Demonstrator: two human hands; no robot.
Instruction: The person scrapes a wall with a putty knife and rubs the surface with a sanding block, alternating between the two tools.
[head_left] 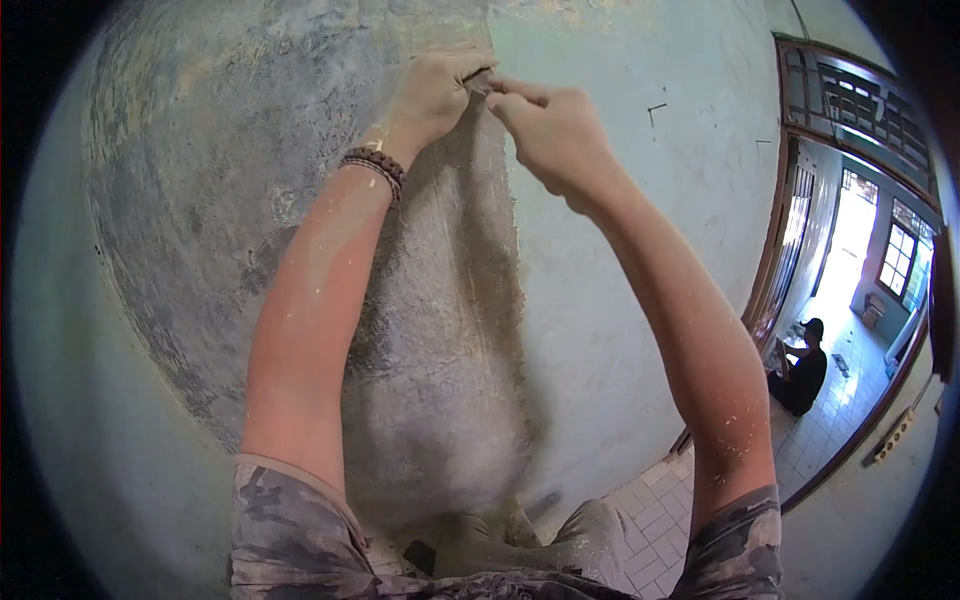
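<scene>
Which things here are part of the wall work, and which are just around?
Part of the work:
left hand
right hand
small tool pinched between both, too hidden to identify
scraped wall patch

Just around:
bracelet
seated person beyond the doorway
tiled floor
window

Strong fisheye warp, black vignette ringing the frame. Bright daylight pouring through the doorway (850, 240) at right, blown out to glare there. Even, soft light across the wall (620, 250); faint shadow beneath the raised forearms. Sharp centre, softer toward the edges.
</scene>
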